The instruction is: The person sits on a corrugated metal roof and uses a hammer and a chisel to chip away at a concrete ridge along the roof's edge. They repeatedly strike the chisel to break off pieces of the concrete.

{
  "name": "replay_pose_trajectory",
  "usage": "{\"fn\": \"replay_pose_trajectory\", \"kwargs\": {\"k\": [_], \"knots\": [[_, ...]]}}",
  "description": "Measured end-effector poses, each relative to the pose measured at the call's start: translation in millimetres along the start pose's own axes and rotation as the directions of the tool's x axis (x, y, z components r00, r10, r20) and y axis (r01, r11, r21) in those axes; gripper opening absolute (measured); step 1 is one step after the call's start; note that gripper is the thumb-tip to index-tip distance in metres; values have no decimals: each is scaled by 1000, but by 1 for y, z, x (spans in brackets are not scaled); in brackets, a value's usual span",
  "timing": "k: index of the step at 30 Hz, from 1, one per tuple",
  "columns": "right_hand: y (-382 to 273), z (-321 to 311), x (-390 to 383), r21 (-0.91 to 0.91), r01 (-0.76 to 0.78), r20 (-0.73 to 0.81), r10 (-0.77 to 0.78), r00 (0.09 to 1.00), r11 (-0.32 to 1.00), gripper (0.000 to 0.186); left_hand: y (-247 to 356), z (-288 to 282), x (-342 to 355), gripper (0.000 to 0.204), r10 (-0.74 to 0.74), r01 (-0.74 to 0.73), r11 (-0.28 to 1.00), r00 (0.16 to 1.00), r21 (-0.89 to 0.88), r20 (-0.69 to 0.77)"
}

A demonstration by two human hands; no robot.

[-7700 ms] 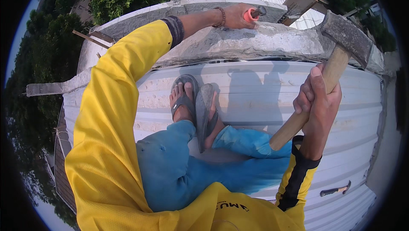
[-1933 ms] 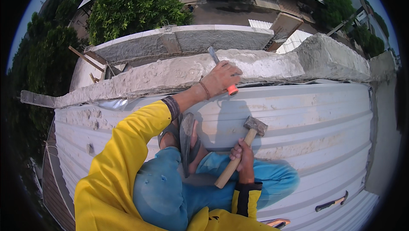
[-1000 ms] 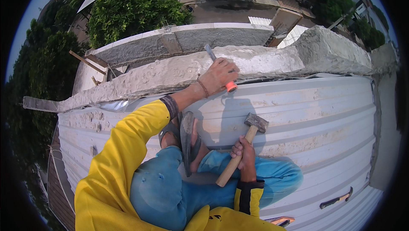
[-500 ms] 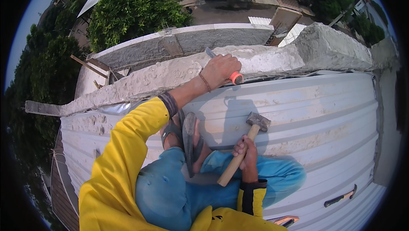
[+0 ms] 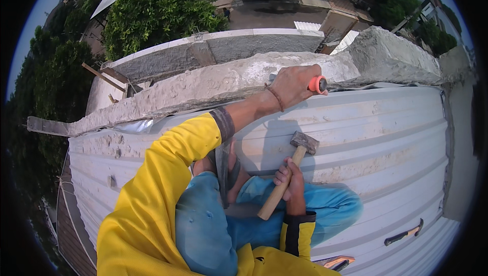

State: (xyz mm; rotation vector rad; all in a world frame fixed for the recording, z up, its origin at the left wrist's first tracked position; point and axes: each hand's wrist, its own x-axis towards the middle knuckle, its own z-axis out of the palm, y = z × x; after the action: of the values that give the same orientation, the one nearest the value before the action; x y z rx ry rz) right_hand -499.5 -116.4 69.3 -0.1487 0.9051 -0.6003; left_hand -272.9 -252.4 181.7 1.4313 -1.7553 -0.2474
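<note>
My left hand [image 5: 299, 83] is closed round a chisel [image 5: 318, 84] with an orange collar at its struck end. It is held over the rough concrete ledge [image 5: 203, 85], its butt toward the right. Only a bit of its grey blade shows past my fist, so where the tip rests is hidden. Lower down, over my bent right leg, my right hand [image 5: 291, 180] grips a club hammer [image 5: 305, 142] by its pale wooden handle. The hammer's dark, blocky head points up and away from me, above the ribbed metal roof [image 5: 376, 128] and apart from the chisel.
At the lower right, a smaller hammer [image 5: 404, 233] lies on the roof sheets. Nearer me is a saw [image 5: 336, 263] with an orange-and-black handle. Concrete crumbs [image 5: 116, 143] are scattered at the left. Beyond the ledge stand a lower wall [image 5: 239, 47] and a leafy tree [image 5: 162, 14].
My left hand has shifted right along the ledge with the chisel, whose collared end now points more to the right. The right hand and club hammer have barely moved.
</note>
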Motion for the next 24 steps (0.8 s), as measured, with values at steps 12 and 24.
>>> {"fn": "replay_pose_trajectory", "kwargs": {"k": [12,24], "knots": [[-30,56,-48,-308,591,34,-612,790,746,18,-8,1,-25,23,119,-138,983,981,122,156],[-84,107,-54,-496,587,256,-539,803,640,22,-6,-4,-17,20,73,-94,987,986,133,150]]}}
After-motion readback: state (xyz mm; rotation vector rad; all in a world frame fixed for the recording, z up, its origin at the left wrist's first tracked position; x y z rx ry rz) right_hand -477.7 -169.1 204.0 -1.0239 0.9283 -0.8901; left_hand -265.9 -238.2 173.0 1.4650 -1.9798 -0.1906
